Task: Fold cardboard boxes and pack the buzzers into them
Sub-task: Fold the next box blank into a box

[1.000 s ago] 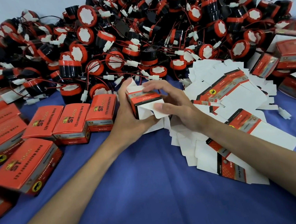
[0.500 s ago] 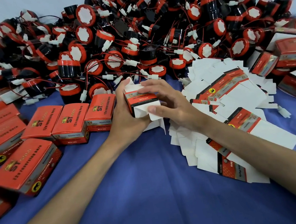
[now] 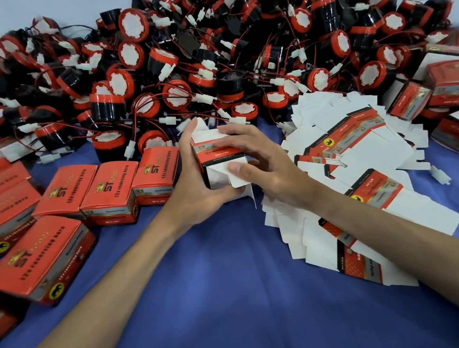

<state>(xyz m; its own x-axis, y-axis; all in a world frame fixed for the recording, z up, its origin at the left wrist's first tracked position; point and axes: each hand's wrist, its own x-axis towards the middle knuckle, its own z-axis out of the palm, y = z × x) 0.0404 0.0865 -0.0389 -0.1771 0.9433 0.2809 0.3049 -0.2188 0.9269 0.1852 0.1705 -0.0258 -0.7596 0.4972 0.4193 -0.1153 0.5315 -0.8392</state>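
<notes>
A half-folded red and white cardboard box (image 3: 214, 158) stands in the middle of the table, its white end flaps loose toward me. My left hand (image 3: 194, 188) grips its left side, fingers curled under the bottom. My right hand (image 3: 259, 163) holds it from the right, fingers over the top and thumb pressing a white flap. Behind lies a big heap of black and red buzzers (image 3: 205, 58) with wires and white plugs. A pile of flat unfolded boxes (image 3: 354, 161) spreads under my right forearm.
Several closed red boxes (image 3: 111, 188) stand in rows at the left on the blue cloth (image 3: 225, 293). More boxes, some with open flaps, sit at the right edge (image 3: 455, 98). A loose white plug (image 3: 440, 176) lies right of the flat pile.
The box has stayed between both hands. My right thumb has pushed the white end flap further in toward the box opening.
</notes>
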